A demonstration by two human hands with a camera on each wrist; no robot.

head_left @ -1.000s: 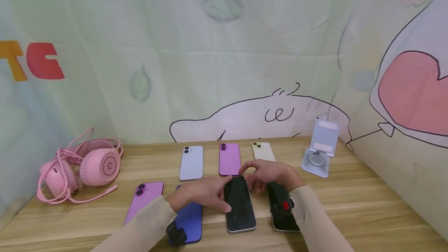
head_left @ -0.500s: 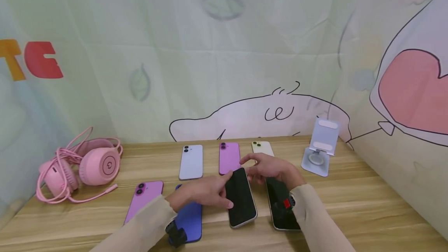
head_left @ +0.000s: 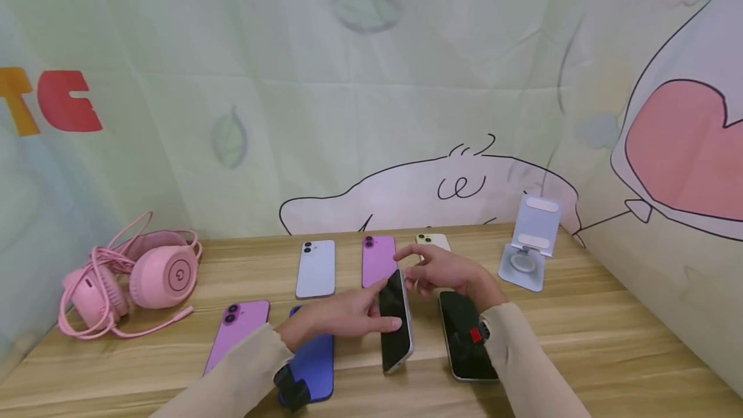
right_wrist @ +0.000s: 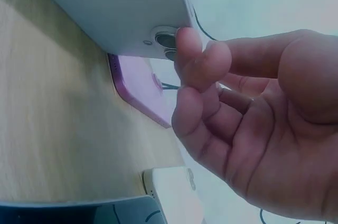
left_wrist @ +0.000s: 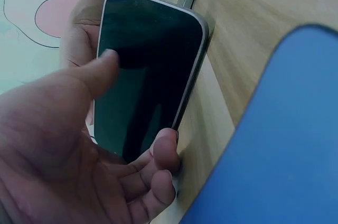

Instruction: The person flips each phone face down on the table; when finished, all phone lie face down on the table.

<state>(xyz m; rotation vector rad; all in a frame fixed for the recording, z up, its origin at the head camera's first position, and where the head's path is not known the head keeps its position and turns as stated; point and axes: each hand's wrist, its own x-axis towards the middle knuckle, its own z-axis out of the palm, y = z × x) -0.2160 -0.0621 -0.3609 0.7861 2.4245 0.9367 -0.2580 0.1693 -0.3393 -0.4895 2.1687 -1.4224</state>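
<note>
A smartphone (head_left: pixel 395 303) with a black screen is tilted steeply up on its left long edge in the head view. My left hand (head_left: pixel 348 315) holds it, the thumb across the screen and the fingers bent at its edge, as the left wrist view shows on the phone (left_wrist: pixel 145 71). My right hand (head_left: pixel 449 275) has its fingertips at the phone's top corner. In the right wrist view, bent fingertips (right_wrist: pixel 189 44) overlap the camera lenses on the phone's pale back (right_wrist: pixel 121 7). A blue phone (head_left: pixel 313 369) lies under the left wrist, and another black-screened phone (head_left: pixel 461 328) under the right.
A light-blue phone (head_left: pixel 316 269), a pink phone (head_left: pixel 377 260) and a cream phone (head_left: pixel 434 242) lie in a back row. Another pink phone (head_left: pixel 238 334) lies front left. Pink headphones (head_left: pixel 165 276) sit far left; a folding phone stand (head_left: pixel 534 231) stands back right, before a printed cloth (head_left: pixel 290 115).
The smartphone has gone from lying flat, screen up, to standing tilted on its left edge, its right side raised. Both hands have stayed close to it, with the left shifting slightly right.
</note>
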